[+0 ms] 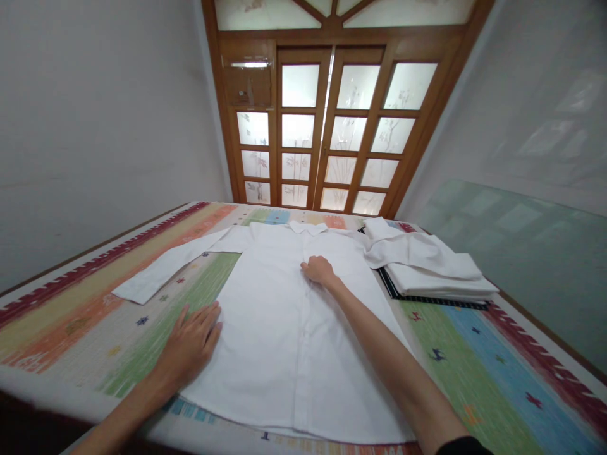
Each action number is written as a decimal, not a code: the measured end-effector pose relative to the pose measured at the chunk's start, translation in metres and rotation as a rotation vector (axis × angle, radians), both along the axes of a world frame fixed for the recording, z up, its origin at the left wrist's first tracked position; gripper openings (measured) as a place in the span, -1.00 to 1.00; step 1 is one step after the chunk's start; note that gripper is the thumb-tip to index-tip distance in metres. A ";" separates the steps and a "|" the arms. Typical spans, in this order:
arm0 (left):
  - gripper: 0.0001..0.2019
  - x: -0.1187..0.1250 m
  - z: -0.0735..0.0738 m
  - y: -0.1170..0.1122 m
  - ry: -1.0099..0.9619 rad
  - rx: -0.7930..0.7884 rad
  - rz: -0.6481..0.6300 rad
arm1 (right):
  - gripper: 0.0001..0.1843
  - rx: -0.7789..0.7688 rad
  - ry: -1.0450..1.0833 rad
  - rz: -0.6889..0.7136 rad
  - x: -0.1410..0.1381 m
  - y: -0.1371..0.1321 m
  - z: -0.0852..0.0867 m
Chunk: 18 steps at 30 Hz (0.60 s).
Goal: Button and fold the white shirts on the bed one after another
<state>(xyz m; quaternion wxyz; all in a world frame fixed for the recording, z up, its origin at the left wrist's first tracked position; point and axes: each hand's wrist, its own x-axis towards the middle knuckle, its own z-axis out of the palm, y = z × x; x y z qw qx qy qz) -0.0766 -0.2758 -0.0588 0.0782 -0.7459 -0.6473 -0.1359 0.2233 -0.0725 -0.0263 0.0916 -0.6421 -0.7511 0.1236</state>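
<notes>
A white long-sleeved shirt (270,328) lies spread flat, its front facing up and its collar (308,228) at the far end. One sleeve stretches out to the left; the other crosses over a stack of folded white cloth at the right. My left hand (196,335) rests palm down on the shirt's left edge, fingers extended. Higher up, on the button strip below the collar, my right hand (319,270) has its fingers curled together in a pinch on the shirt. The fingertips are partly hidden.
A colourful striped cloth (474,379) covers the table. On the right, the folded white stack (441,287) sits on a dark board (443,303). Pale walls flank the table, a glass panel (531,246) leans at the right, and wooden glazed doors (325,151) stand behind.
</notes>
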 end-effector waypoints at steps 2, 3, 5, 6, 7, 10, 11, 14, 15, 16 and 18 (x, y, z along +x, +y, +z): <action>-0.63 0.010 0.011 0.011 -0.020 0.008 -0.009 | -0.61 0.012 -0.012 -0.012 0.004 0.002 -0.003; -0.65 0.017 0.016 0.019 -0.046 0.000 -0.033 | -0.62 0.018 -0.010 -0.019 0.005 0.003 -0.004; -0.68 0.034 0.028 0.040 -0.128 -0.025 -0.091 | -0.66 0.025 0.019 -0.012 0.008 0.004 -0.005; -0.69 0.044 0.034 0.053 -0.167 -0.036 -0.122 | -0.69 0.032 0.042 -0.013 0.010 0.005 -0.006; -0.70 0.055 0.039 0.067 -0.201 -0.051 -0.160 | -0.71 0.040 0.070 -0.016 0.011 0.006 -0.006; -0.73 0.092 0.048 0.112 -0.269 -0.130 -0.238 | -0.77 0.046 0.222 -0.023 0.013 0.007 -0.006; -0.74 0.104 0.049 0.127 -0.284 -0.167 -0.259 | -0.78 0.041 0.275 -0.021 0.014 0.007 -0.006; -0.73 0.140 0.045 0.164 -0.325 -0.214 -0.266 | -0.76 0.030 0.378 -0.010 0.018 0.006 -0.007; -0.73 0.150 0.042 0.173 -0.337 -0.227 -0.257 | -0.75 0.029 0.396 -0.010 0.020 0.006 -0.008; -0.73 0.158 0.040 0.181 -0.348 -0.241 -0.243 | -0.75 0.029 0.417 -0.012 0.021 0.006 -0.010; -0.74 0.172 0.035 0.191 -0.370 -0.256 -0.207 | -0.75 0.031 0.458 -0.021 0.024 0.006 -0.014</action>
